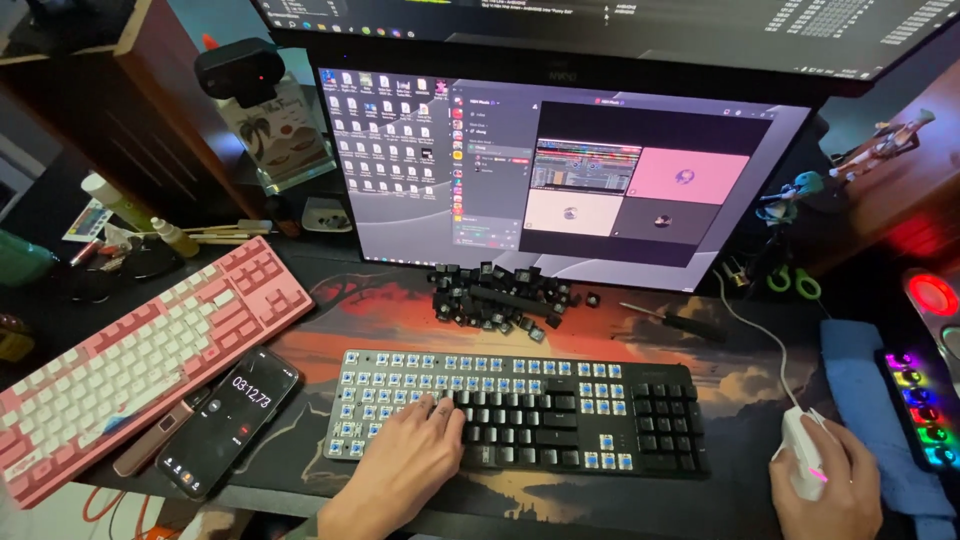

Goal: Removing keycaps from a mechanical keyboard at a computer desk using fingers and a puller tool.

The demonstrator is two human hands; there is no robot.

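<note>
Black keyboard (pixel 520 412) half stripped, blue switches bare; left hand (pixel 405 465) lies open on it, fingers spread over remaining keycaps, probably to steady it. Removed keycaps pile (pixel 500 297) beyond hand, near monitor (pixel 560 180). Right hand (pixel 830 480) curled around white mouse (pixel 803 452).

Black keyboard (pixel 520 412): matt plastic caps, blue plastic switches bare. Pink keyboard (pixel 140 350): smooth plastic. Phone (pixel 229 420): glossy glass. Mouse (pixel 805 452): smooth white plastic. Desk mat (pixel 400 300): printed matt cloth. Blue towel (pixel 875 400): rough cloth.
</note>
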